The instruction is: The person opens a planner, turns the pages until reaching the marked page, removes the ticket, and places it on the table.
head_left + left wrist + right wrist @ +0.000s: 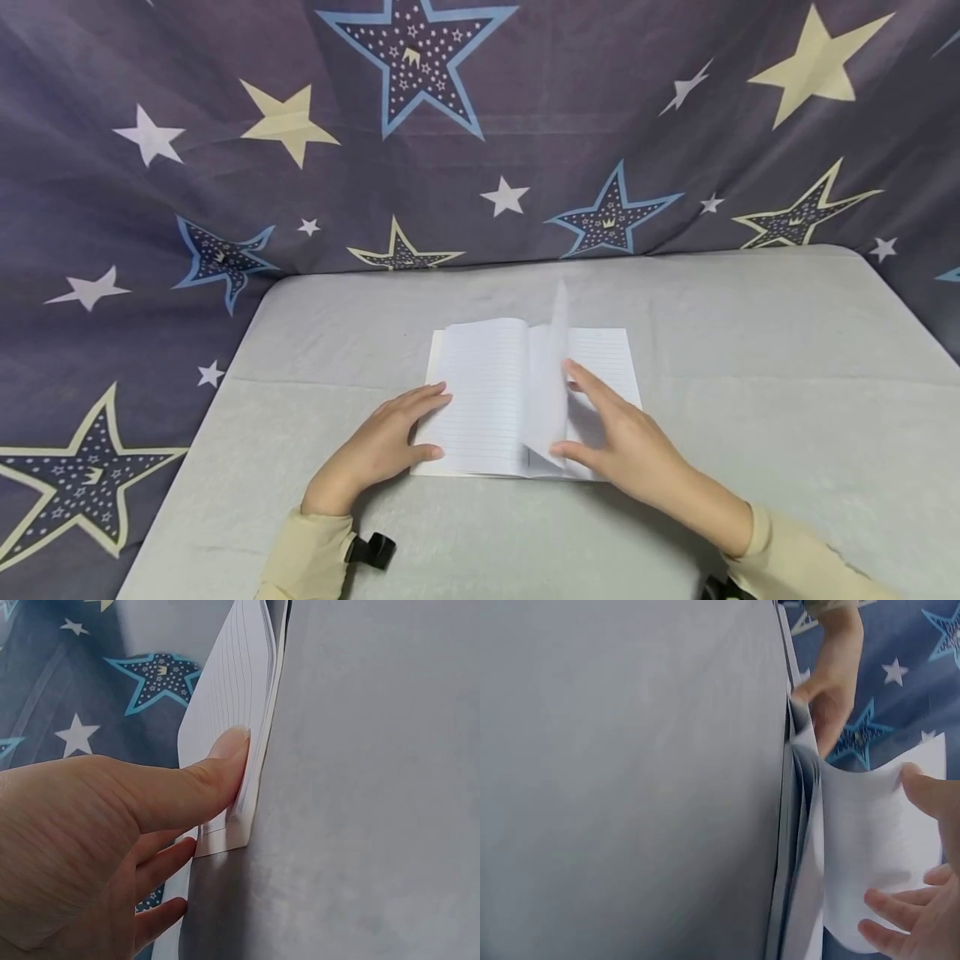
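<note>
An open notebook [480, 392] with lined white pages lies on the grey table. One leaf [557, 375] stands nearly upright near its middle and curves in the right wrist view. My right hand [637, 442] is at the right of this leaf, thumb and fingers spread, touching its side and lower edge. In the right wrist view, the right hand's fingers [892, 911] lie fairly straight against the paper. My left hand [382, 442] rests on the notebook's left edge, its thumb on the page margin in the left wrist view and its fingers spread and extended.
The grey cloth-covered table [750, 400] surrounds the notebook. A dark star-patterned curtain [600, 100] hangs behind it and along the left side. A black strap piece [372, 551] sits at the left wrist.
</note>
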### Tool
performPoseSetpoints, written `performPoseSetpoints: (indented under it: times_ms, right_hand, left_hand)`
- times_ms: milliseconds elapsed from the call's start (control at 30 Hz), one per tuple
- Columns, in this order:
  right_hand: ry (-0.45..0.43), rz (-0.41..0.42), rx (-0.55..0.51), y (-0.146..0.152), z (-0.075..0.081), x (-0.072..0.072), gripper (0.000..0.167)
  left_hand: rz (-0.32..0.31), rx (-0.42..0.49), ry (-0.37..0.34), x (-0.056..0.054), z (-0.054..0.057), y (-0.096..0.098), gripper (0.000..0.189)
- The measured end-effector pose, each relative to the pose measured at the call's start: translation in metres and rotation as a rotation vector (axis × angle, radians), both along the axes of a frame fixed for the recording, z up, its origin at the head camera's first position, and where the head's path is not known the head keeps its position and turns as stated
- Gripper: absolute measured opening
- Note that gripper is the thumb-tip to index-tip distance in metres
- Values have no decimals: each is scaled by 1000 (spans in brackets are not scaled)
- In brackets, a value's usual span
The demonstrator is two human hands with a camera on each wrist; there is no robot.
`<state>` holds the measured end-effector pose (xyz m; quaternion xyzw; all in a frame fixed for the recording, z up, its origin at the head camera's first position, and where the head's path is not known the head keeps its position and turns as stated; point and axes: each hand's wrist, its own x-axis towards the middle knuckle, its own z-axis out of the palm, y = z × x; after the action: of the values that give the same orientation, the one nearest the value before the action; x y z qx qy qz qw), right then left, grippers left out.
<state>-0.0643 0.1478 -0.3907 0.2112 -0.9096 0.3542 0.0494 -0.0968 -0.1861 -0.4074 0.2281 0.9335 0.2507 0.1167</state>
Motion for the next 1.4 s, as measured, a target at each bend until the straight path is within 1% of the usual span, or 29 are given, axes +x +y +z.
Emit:
performPoseSetpoints:
  times_ms: [67,167,267,400,533,600,700,767,867,967,1033,1133,1200,1300,1400]
  right_hand:
    - [8,46,25,-9,-1,-1,96]
    - [-10,112,77,-20,-4,-1,90]
    - [-33,182,139,-28,-6,0,85]
    - [-42,267,217,-34,-7,1,76]
    - [-21,332,270,-36,-6,2,66]
    - [-20,358,293,-35,-6,2,62]
    - [-44,385,334,-34,-6,4,60]
    - [-56,403,356,-34,-7,5,59]
    - [-65,426,370,-33,-8,6,59]
    - [-70,454,353,-31,-8,6,56]
    - [-70,473,323,-27,-8,5,52]
    - [-59,492,250,-18,-8,3,45]
    - [-32,485,205,-9,-7,3,41]
    - [2,440,161,10,-7,2,40]
    - [6,377,159,32,-8,0,44]
  left_hand:
    - [-1,-1,0,0,0,-1,74]
    - [-5,3,9,-1,2,-4,73]
    - [13,0,27,-1,4,-9,71]
    - [66,-22,52,-1,9,-19,66]
    - [134,-18,49,0,14,-26,54]
    - [167,-7,45,0,16,-28,48]
    - [187,15,52,0,17,-26,45]
    - [172,32,55,0,16,-22,46]
    - [115,40,53,1,13,-12,54]
    - [44,6,43,3,9,-2,65]
    - [16,-20,37,4,7,2,70]
    - [7,-42,32,5,5,5,73]
    - [15,-43,23,5,4,5,74]
    - [18,-45,12,5,4,4,75]
    - [14,-46,10,4,3,4,75]
